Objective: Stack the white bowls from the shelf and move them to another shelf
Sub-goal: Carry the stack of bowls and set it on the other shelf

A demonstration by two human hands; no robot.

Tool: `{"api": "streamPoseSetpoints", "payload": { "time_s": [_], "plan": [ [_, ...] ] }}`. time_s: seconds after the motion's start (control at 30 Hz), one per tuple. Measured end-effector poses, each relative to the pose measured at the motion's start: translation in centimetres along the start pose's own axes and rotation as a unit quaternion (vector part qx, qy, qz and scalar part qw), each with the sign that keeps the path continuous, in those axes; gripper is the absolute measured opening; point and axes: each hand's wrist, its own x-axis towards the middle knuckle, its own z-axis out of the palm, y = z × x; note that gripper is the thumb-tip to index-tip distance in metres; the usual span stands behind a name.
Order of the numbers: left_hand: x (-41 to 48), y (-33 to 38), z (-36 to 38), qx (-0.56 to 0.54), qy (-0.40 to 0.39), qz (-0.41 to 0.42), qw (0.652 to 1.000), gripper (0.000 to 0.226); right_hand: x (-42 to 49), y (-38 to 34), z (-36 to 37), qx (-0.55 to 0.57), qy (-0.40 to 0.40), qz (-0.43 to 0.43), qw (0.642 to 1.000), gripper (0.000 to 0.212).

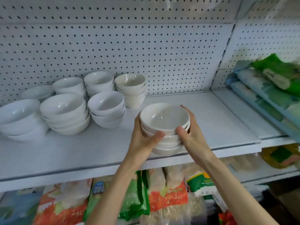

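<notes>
Two hands clasp one nested stack of round glossy white bowls (164, 120): left hand (142, 140) at its 9 o'clock, right hand (191, 135) at 3 o'clock, fingers (185, 109) curled round the sides. The stack's axis is upright, near the white shelf (211, 120) front edge. Remaining white bowl stacks (65, 114) stand at 10 o'clock, before the perforated back panel (129, 46). Bagged goods (162, 200) lie below.

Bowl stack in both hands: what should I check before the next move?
1. Left hand grips the held stack: ok.
2. Right hand grips its opposite side: ok.
3. Bowls in held stack nested evenly: ok.
4. Gap between held stack and neighbouring stacks: ok.
5. Whether held stack is off the shelf: cannot tell.
6. Destination shelf in view: cannot tell.
</notes>
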Motion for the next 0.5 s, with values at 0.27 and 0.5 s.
{"api": "streamPoseSetpoints", "payload": {
  "time_s": [0.27, 0.5],
  "plan": [
    [4.5, -3.5, -1.7, 0.002, 0.033, 0.024, 0.999, 0.105, 4.9, 2.9, 1.3, -0.014, -0.027, -0.023, 0.999, 0.114],
    [6.6, -5.4, -2.1, 0.006, 0.062, 0.032, 0.998, 0.106, 8.2, 4.2, 1.5, 0.005, -0.065, -0.015, 0.998, 0.117]
  ]
}}
